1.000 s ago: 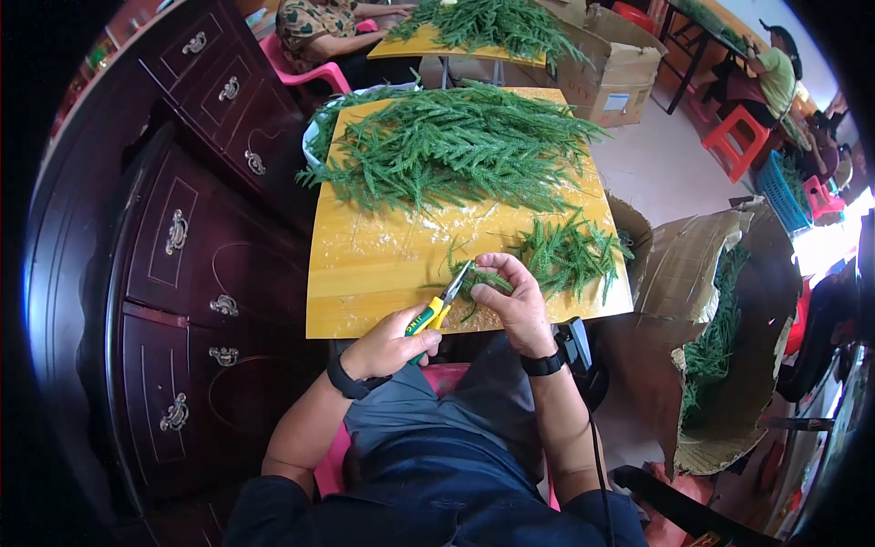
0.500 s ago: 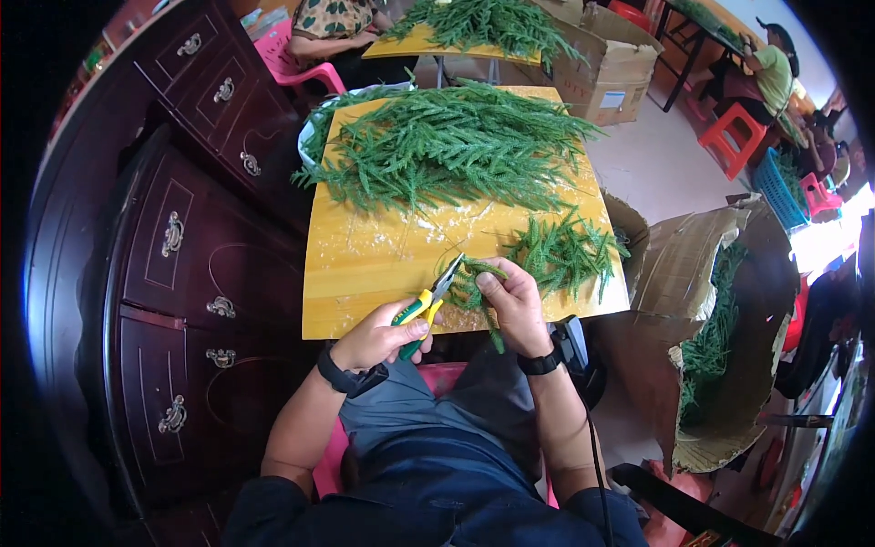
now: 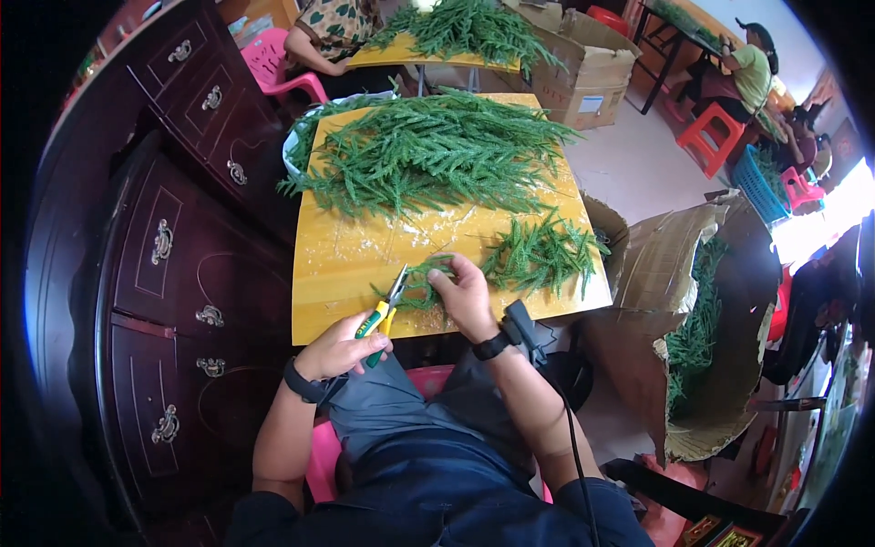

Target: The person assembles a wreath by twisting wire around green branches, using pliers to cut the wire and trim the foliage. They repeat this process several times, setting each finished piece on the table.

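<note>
Pliers (image 3: 385,308) with yellow and green grips sit in the left hand (image 3: 344,348), whose fingers wrap round the handles; the steel nose points up and away from that hand. The right hand (image 3: 467,296) is narrow, thumb and finger pinching a green sprig (image 3: 419,287) that lies between the two hands, over the surface (image 3: 335,272). The plier tips are at the sprig's left side; whether they touch it, I cannot tell.

Work looks under way on this one sprig. Just right of the right hand rests a small heap (image 3: 542,260), and well beyond both hands spreads a large heap (image 3: 437,150). Judging by size, far more lies in the large heap than in the small one. Which pieces are finished does not show, so how much is left stays uncertain.

Counted: two hands, one pair of pliers, two heaps on the surface, and seemingly one sprig in the pinch. Pieces in the heaps are too tangled to number. Two dark wristbands (image 3: 492,346) are worn, one per wrist. Well right of the right hand, one torn cardboard box (image 3: 656,264) holds more greenery (image 3: 697,337).
</note>
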A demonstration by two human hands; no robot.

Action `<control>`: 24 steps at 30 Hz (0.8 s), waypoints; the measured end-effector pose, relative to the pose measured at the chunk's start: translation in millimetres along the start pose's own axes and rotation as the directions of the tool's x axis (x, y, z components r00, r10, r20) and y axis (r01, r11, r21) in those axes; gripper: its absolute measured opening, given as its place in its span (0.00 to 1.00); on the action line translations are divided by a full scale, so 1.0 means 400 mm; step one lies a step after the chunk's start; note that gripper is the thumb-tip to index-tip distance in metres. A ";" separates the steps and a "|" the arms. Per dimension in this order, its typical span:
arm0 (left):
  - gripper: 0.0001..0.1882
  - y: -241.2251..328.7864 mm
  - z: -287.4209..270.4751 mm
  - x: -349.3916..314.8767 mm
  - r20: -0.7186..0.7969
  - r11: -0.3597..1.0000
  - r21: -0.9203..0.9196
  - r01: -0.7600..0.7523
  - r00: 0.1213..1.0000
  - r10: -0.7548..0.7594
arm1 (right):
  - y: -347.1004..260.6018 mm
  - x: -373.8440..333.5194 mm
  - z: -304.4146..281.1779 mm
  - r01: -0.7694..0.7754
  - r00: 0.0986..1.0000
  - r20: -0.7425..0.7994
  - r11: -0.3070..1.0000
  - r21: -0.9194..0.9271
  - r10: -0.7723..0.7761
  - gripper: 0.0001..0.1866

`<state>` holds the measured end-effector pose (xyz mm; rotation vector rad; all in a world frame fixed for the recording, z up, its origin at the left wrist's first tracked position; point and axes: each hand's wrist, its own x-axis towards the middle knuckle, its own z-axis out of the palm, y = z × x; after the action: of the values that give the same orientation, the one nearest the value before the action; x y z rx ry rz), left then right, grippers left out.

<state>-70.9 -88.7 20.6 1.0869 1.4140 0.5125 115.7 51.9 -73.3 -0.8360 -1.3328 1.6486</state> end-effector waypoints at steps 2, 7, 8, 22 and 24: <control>0.25 -0.008 0.011 -0.001 0.015 0.994 -0.106 0.006 1.000 -0.004 | -0.011 0.011 0.008 0.087 0.996 -0.018 0.974 -0.211 -0.093 0.12; 0.28 -0.032 0.041 -0.017 0.112 0.853 -0.521 -0.002 0.991 0.071 | -0.072 0.015 0.020 0.300 0.917 -0.019 0.719 -0.626 -0.399 0.15; 0.28 -0.034 0.045 -0.019 0.140 0.787 -0.617 -0.007 0.983 0.119 | -0.074 0.012 0.018 0.291 0.917 -0.018 0.698 -0.655 -0.399 0.16; 0.27 -0.063 0.071 -0.030 0.121 0.761 -0.646 -0.062 0.976 0.182 | -0.136 -0.034 -0.156 0.211 0.891 0.155 0.088 -0.974 -0.427 0.21; 0.26 -0.062 0.076 -0.022 0.142 0.754 -0.656 -0.039 0.974 0.174 | -0.115 -0.032 -0.170 0.187 0.877 0.125 0.090 -0.978 -0.464 0.21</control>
<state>-51.5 -116.4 -1.0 0.6194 0.8818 0.8809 190.2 73.0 -42.8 -1.2289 -2.2196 0.0322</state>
